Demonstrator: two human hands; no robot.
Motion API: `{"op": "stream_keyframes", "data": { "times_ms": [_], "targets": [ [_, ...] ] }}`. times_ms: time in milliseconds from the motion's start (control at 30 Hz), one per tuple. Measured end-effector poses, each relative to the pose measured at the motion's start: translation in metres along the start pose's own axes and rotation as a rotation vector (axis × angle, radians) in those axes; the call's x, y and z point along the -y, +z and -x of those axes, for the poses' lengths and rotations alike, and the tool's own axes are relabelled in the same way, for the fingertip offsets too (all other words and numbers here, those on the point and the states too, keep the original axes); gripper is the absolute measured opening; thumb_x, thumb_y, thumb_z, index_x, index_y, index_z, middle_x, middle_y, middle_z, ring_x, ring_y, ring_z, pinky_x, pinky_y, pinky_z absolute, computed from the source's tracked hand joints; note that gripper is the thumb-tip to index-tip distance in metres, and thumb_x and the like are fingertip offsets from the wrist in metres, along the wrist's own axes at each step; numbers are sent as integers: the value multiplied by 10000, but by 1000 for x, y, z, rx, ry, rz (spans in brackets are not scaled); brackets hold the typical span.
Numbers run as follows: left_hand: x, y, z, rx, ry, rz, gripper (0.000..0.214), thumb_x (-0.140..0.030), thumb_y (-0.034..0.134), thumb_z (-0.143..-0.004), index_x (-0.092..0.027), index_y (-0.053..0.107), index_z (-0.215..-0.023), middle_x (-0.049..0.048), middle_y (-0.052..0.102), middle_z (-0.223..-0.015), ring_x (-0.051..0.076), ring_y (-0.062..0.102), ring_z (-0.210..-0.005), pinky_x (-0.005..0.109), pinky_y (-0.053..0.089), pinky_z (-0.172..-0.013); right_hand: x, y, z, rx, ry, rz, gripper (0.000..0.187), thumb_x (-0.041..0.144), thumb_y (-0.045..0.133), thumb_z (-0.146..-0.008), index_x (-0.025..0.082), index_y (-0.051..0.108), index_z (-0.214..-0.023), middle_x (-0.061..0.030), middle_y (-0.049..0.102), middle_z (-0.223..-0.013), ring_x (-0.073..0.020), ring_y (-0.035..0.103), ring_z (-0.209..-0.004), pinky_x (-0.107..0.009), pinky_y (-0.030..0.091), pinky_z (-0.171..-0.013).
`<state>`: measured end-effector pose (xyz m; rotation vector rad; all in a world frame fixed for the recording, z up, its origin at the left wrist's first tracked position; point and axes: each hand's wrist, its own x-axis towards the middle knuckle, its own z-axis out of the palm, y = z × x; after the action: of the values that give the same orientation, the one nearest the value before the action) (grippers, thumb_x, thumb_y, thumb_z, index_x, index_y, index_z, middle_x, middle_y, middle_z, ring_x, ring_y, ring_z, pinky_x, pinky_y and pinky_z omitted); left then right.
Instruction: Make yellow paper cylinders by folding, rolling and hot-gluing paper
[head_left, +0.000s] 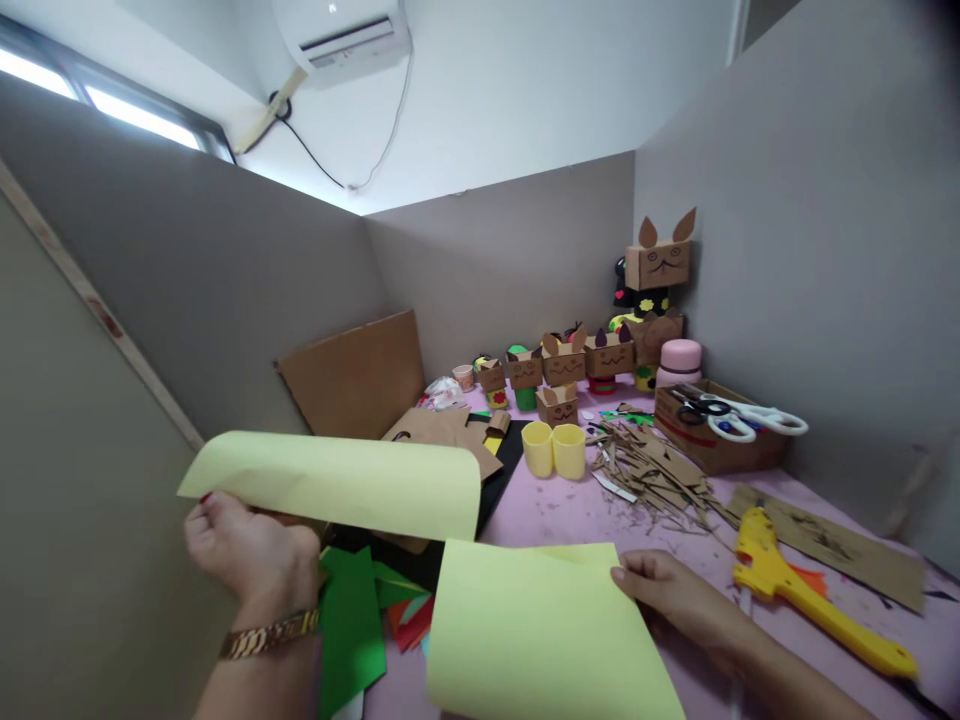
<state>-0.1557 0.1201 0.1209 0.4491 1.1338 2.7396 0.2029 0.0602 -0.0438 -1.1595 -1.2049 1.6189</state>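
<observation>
Your left hand (251, 550): grip clamped on raised yellow sheet (352, 485), near left | your right hand (675, 595): touching flat yellow sheet (525, 630) edge on worktop (555, 510), grip unclear.

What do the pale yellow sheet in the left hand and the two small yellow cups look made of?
Pale yellow sheet: thin matte paper, apparently; it curls softly where the left hand holds it up. Yellow cups: likely plastic, smooth with a slight glow through the walls, though coated paper is possible.
</observation>
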Motion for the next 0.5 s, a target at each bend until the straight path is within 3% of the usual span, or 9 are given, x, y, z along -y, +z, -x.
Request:
{"op": "stream_keyframes", "data": {
  "times_ms": [67, 167, 233, 367, 500],
  "targets": [
    [1, 2, 0, -19, -4, -23, 163, -257, 559, -842, -136, 594, -945, 23, 626, -915, 145, 610, -736, 307, 518, -620, -1, 2, 0, 6, -2, 11, 350, 474, 656, -685, 137, 570, -645, 34, 546, -501, -66, 418, -399, -186, 224, -411],
    [8, -8, 7, 28, -110, -61, 58, -139, 567, -818, -136, 570, -760, -42, 575, -687, 86, 546, -554, 231, 477, -519, 2, 4, 1, 6, -11, 35, 345, 473, 658, -673, 142, 564, -640, 39, 536, -499, -66, 404, -400, -191, 219, -414],
    [13, -23, 14, 74, -199, -71, 212, -34, 542, -778, -161, 485, -618, -83, 502, -555, 61, 501, -481, 193, 461, -511, 5, 5, 2, -8, -13, 52, 342, 470, 661, -661, 152, 545, -613, 50, 511, -476, -66, 390, -394, -195, 215, -412],
    [19, -54, 21, 157, -376, -156, 203, -50, 607, -715, -187, 487, -625, -80, 577, -598, 71, 558, -522, 190, 491, -557, 5, 6, 2, -12, -4, 67, 347, 474, 655, -652, 159, 518, -603, 60, 481, -467, -60, 364, -383, -199, 206, -406],
    [19, -69, 19, 275, -543, -294, 97, -148, 561, -782, -206, 577, -706, -50, 637, -606, 94, 584, -485, 202, 500, -500, 5, 7, 1, -19, 10, 66, 346, 468, 663, -642, 155, 518, -611, 55, 495, -479, -58, 362, -388, -200, 197, -407]
  ]
}}
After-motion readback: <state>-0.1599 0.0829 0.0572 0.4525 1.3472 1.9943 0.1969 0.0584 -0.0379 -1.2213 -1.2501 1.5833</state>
